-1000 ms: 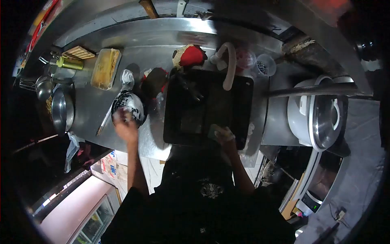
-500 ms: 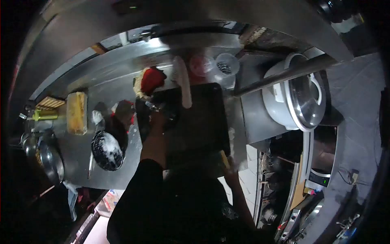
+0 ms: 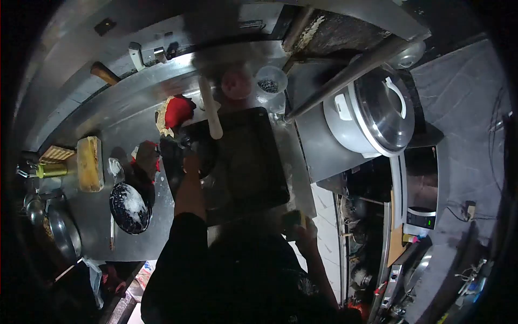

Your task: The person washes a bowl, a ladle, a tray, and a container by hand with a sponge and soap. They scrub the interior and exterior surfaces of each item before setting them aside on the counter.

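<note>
My right hand (image 3: 306, 237) is closed on a sponge (image 3: 292, 223) with a pale yellow edge, beside the front right corner of a dark rectangular basin (image 3: 264, 162). My left hand (image 3: 190, 162) reaches over the left side of the basin, next to a dark rounded thing (image 3: 208, 154); its fingers are lost in shadow, and I cannot tell what they hold. A pale faucet spout (image 3: 212, 116) hangs over the basin. A red and cream cloth (image 3: 178, 110) lies just behind my left hand.
A black dish with white foam (image 3: 129, 208) stands left on the steel counter (image 3: 97, 227), near a yellowish plastic box (image 3: 90, 163). Clear plastic tubs (image 3: 271, 81) stand behind the basin. A large white lidded cooker (image 3: 372, 113) is at right, above a microwave (image 3: 421, 189).
The view has shifted, so the counter things sit further left. The sponge in my right hand has turned and shows more of its face. My left hand stays over the basin's left side.
</note>
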Motion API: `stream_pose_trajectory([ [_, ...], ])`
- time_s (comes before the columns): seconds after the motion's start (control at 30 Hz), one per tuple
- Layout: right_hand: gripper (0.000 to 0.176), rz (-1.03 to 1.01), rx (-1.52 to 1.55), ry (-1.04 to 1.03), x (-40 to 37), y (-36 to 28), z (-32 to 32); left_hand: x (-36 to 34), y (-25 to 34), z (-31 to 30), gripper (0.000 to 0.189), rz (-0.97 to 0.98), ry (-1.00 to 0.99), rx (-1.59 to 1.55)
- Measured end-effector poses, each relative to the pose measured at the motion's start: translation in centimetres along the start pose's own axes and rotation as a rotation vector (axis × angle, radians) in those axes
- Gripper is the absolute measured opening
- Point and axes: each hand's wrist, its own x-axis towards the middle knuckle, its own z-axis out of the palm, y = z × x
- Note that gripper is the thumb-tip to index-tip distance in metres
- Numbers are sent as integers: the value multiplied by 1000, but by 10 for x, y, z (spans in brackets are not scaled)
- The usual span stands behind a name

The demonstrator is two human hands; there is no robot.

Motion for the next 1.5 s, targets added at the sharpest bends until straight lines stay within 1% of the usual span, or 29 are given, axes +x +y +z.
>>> stream_pose_trajectory([
  [0.07,39,16,47,-73,1,-5,0,21,-31,43,30,248,179,137],
  [0.13,40,18,91,-107,3,-14,7,0,-29,28,28,307,204,183],
  [0.17,60,164,193,-126,2,-24,11,-17,-24,-5,27,365,89,152],
  [0.2,62,241,346,-186,10,-3,1,-28,-19,-32,26,424,-22,121],
  [0.23,63,314,496,-251,28,42,-18,-32,-24,-20,24,495,222,-35],
  [0.27,65,288,537,-307,33,42,-11,-37,-30,-6,22,565,466,-192],
  [0.3,67,264,578,-364,38,42,-4,-61,-23,-38,22,526,268,-249],
  [0.33,70,142,516,-402,23,1,31,-93,-12,-67,22,482,64,-300],
  [0.37,72,24,456,-432,16,-29,57,-119,-10,-71,21,541,38,-596],
  [0.43,71,75,728,-686,35,-31,71,-171,4,-100,19,709,12,-755],
  [0.47,70,105,866,-807,44,-26,77,-214,22,-150,19,815,13,-615],
  [0.53,35,290,977,-767,70,0,95,-278,51,-206,19,674,-256,-851],
  [0.6,22,308,871,-715,78,-2,118,-307,62,-209,14,860,-159,-824],
  [0.63,23,235,710,-679,74,-18,131,-321,67,-210,12,949,-105,-810],
  [0.67,26,187,610,-658,76,-23,138,-331,77,-220,11,1011,1,-757],
  [0.7,28,142,510,-635,78,-27,145,-344,85,-242,20,913,-65,-644],
  [0.73,33,123,474,-630,84,-23,151,-358,93,-270,31,812,-125,-531],
  [0.77,35,81,478,-624,86,-21,156,-364,96,-284,42,706,-182,-420],
  [0.83,35,-30,528,-606,85,-22,167,-360,86,-281,40,685,-147,-371],
  [0.87,34,-43,561,-585,84,-24,171,-358,79,-278,39,678,-125,-349],
  [0.9,33,-56,595,-564,81,-29,175,-354,71,-269,32,579,-122,-407],
  [0.97,32,26,642,-488,67,-50,179,-344,59,-253,21,398,-121,-521],
  [1.03,37,-134,501,-425,73,-37,187,-343,58,-252,25,472,-89,-559],
  [1.1,37,-96,525,-418,75,-32,184,-346,61,-252,26,524,-85,-574],
  [1.17,30,135,722,-479,66,-65,185,-350,65,-258,24,555,-93,-561],
  [1.27,31,83,813,-469,82,-54,187,-354,63,-253,22,793,74,-315],
  [1.37,30,268,785,-351,94,-52,187,-345,55,-240,24,700,53,-211],
  [1.47,27,242,877,-449,93,-46,188,-343,47,-237,25,707,35,-71],
  [1.5,25,235,770,-324,96,-47,190,-346,50,-243,26,686,12,-74],
])
